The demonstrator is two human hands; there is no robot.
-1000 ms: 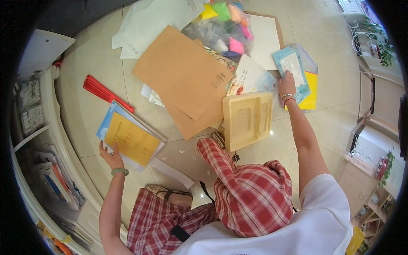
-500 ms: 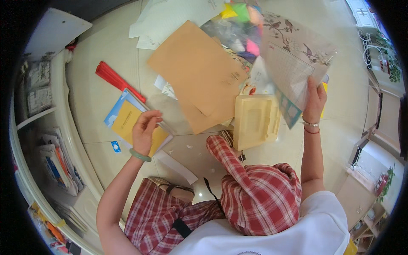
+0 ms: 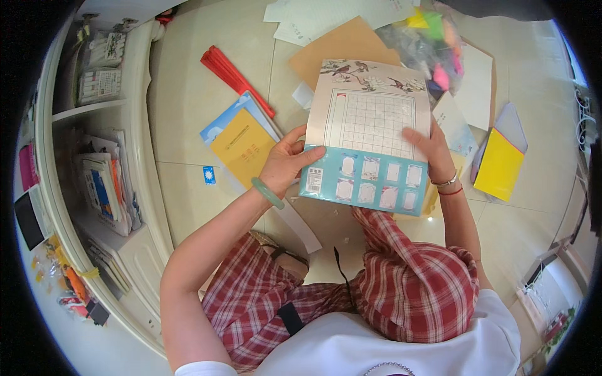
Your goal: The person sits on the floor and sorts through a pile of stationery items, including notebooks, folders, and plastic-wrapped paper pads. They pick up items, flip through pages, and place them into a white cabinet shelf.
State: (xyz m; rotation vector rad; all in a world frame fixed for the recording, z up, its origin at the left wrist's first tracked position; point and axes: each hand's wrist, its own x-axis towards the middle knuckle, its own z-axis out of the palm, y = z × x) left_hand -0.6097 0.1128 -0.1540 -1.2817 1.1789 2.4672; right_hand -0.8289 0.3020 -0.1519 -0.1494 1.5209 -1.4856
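A pack of gridded paper point(image 3: 376, 125) is held up in front of me over my lap. Birds and blossoms are printed along its top. A teal strip with small frame designs and a barcode runs across the bottom. My left hand point(image 3: 283, 164) grips its left edge, thumb on the front and the other fingers mostly behind. At the right edge, my right hand point(image 3: 437, 155) closes on the pack, with its thumb over the grid. Behind it lies a brown envelope point(image 3: 351, 47), partly covered. A pale yellow plastic tray point(image 3: 434, 195) shows only in part below my right hand.
Left on the floor are a red folded bundle point(image 3: 238, 81), a yellow booklet point(image 3: 241, 147) over a blue one, and a small blue card point(image 3: 209, 175). Beyond lies a clear bag point(image 3: 414, 53) of colourful pieces. A yellow folder point(image 3: 501, 169) lies right. An open cabinet point(image 3: 94, 116) stands left.
The pack has come from the right to the middle, in front of me. My left hand, empty before, has taken its left edge. The view has shifted to the right.
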